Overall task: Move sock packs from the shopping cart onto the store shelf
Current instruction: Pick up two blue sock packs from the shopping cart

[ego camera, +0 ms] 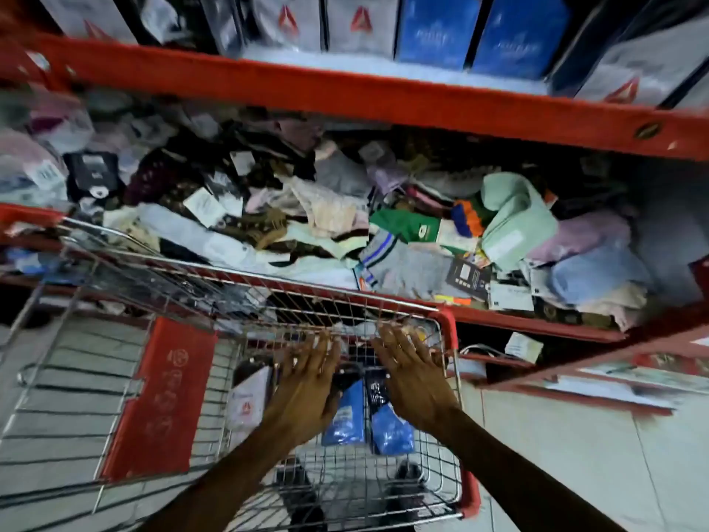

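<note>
Both of my hands reach down into the wire shopping cart. My left hand and my right hand have their fingers spread, one on each side of two blue-and-black sock packs lying on the cart floor. Neither hand visibly grips a pack. A white pack with a red triangle lies left of my left hand. The red store shelf stands just beyond the cart, its middle level heaped with loose socks.
The upper shelf holds upright grey boxes and blue boxes. A red plastic flap sits in the cart's left part. The red cart corner touches the lower shelf edge. Tiled floor lies to the right.
</note>
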`<action>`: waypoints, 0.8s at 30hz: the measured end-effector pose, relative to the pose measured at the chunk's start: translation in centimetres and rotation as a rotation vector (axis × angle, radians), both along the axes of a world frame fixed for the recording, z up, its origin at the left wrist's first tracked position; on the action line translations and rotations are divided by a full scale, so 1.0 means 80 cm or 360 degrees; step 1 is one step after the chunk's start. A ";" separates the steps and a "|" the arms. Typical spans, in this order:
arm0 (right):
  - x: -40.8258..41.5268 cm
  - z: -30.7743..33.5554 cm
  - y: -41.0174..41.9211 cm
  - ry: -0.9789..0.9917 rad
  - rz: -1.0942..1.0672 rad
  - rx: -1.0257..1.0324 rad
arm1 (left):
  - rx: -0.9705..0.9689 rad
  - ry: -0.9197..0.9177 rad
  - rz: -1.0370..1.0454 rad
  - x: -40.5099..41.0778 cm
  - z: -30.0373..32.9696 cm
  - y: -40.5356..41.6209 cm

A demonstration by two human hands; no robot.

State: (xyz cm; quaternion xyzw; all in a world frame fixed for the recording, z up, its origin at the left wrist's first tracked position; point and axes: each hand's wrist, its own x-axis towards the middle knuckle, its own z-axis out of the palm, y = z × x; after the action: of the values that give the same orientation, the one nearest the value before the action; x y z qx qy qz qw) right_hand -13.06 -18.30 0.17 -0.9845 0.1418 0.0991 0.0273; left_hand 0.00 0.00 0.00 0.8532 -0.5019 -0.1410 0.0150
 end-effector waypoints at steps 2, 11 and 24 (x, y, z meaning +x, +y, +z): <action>0.007 -0.034 -0.004 0.0094 0.0057 -0.0030 | 0.0047 0.0048 -0.0044 0.002 -0.036 -0.010; 0.048 -0.147 -0.041 0.0798 0.0176 0.0288 | 0.0597 0.0489 -0.0071 0.033 -0.175 -0.080; 0.075 -0.186 -0.057 0.1124 0.0034 0.0378 | 0.0709 0.0567 -0.0112 0.059 -0.211 -0.110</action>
State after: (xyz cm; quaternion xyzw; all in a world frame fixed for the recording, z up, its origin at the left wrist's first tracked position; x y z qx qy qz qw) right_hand -7.08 -22.83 -14.70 -0.8810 0.1198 0.4488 0.0898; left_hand 4.71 -8.81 -16.87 0.7794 -0.4773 -0.3958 -0.0897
